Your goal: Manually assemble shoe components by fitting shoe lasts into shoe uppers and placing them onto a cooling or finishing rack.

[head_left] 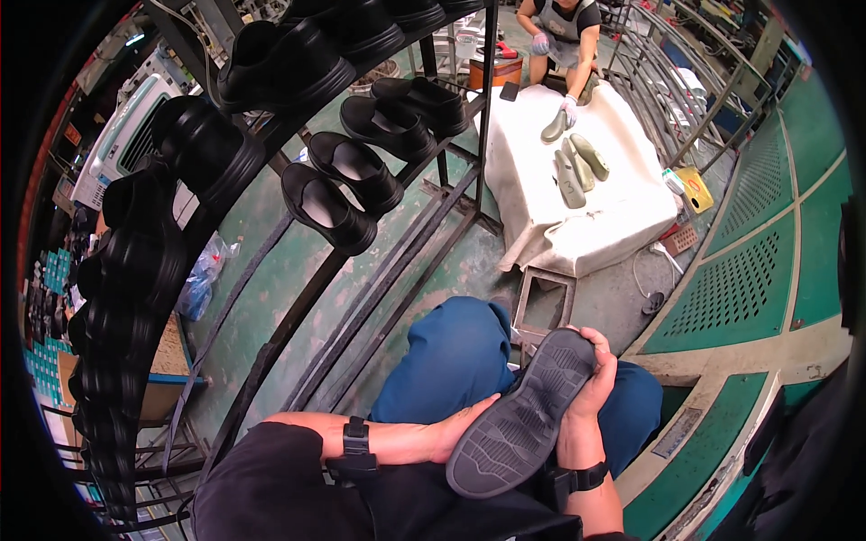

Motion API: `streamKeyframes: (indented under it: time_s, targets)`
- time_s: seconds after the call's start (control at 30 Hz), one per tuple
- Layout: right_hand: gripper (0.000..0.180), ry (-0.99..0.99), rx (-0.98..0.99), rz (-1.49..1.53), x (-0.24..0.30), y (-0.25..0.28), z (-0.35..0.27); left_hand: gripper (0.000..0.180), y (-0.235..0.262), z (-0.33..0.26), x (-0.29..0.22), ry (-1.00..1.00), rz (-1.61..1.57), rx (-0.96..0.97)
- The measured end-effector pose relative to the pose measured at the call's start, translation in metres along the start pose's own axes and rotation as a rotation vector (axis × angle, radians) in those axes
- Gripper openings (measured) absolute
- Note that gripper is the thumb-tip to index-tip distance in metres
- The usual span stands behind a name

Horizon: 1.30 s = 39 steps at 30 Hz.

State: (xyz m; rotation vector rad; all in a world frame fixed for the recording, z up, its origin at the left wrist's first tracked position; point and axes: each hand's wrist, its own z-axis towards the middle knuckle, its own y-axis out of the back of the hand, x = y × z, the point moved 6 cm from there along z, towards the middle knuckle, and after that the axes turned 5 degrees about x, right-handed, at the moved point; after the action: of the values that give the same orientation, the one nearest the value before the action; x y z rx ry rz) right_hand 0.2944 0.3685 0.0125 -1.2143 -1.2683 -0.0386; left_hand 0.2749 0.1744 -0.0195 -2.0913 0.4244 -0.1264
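Note:
A black shoe (523, 415) is held over my lap with its grooved sole turned up toward me. Its upper is mostly hidden underneath. My right hand (594, 379) wraps round the far right end, with the fingertips curled over the edge. Along the near left side, my left hand (465, 426) grips the shoe's edge, and most of its fingers are out of sight behind the shoe.
On the left stands a dark metal rack (311, 361) with rows of black shoes (329, 203). Ahead, a co-worker (564, 41) touches greenish shoe lasts (577, 167) on a cloth-covered table (622, 212). Perforated green panels (722, 302) line the right, near a metal frame (544, 302).

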Motion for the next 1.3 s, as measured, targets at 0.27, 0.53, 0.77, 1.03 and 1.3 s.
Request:
streamKeyframes:
  time_s: [0.27,0.53,0.77,1.03,1.3]
  targets:
    - [0.051,0.216,0.068,-0.165,0.015,0.007,0.004,0.060,-0.032,-0.007,-0.036,0.028,-0.051,0.286]
    - [0.038,0.234,-0.012,-0.222,0.003,0.021,0.011,0.076,-0.002,-0.020,-0.025,0.084,0.219,-0.144]
    - [0.036,0.297,-0.049,-0.312,-0.002,0.012,0.002,0.094,0.015,0.002,-0.013,0.155,0.196,0.116]
    - [0.033,0.262,0.082,-0.268,0.028,-0.025,-0.021,0.094,0.000,0.002,-0.010,0.178,0.324,0.303]
    - [0.037,0.417,-0.039,-0.472,0.031,0.014,0.009,0.093,-0.027,-0.004,-0.025,0.012,0.426,0.468]
